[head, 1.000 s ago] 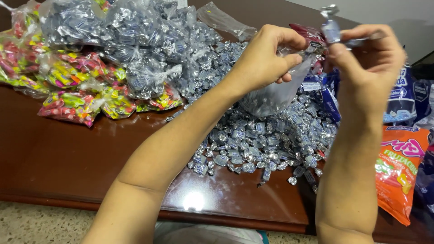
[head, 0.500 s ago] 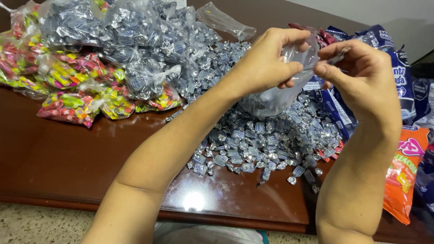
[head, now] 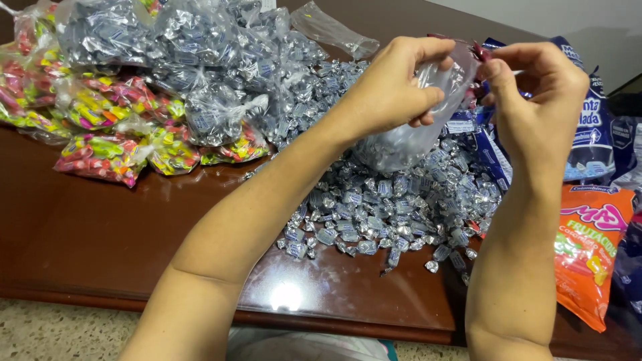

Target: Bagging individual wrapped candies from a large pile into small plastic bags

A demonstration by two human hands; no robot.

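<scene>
My left hand (head: 391, 90) grips the mouth of a small clear plastic bag (head: 408, 137) partly filled with silver-wrapped candies, held above the table. My right hand (head: 535, 100) pinches the opposite side of the bag's mouth, with a small red piece at its fingertips. Below the bag lies a loose heap of silver-wrapped candies (head: 388, 210) on the dark brown wooden table (head: 87, 234).
Several tied clear bags of silver candies (head: 200, 60) pile at the back left. Bags of pink, yellow and green candies (head: 107, 144) sit in front of them. Blue candy packages (head: 595, 134) and an orange package (head: 592, 257) lie at the right. The table's front edge runs along the bottom.
My right hand has come down from holding a wrapped candy high up and now closes in on the bag's mouth beside my left hand. The bag stays in my left hand.
</scene>
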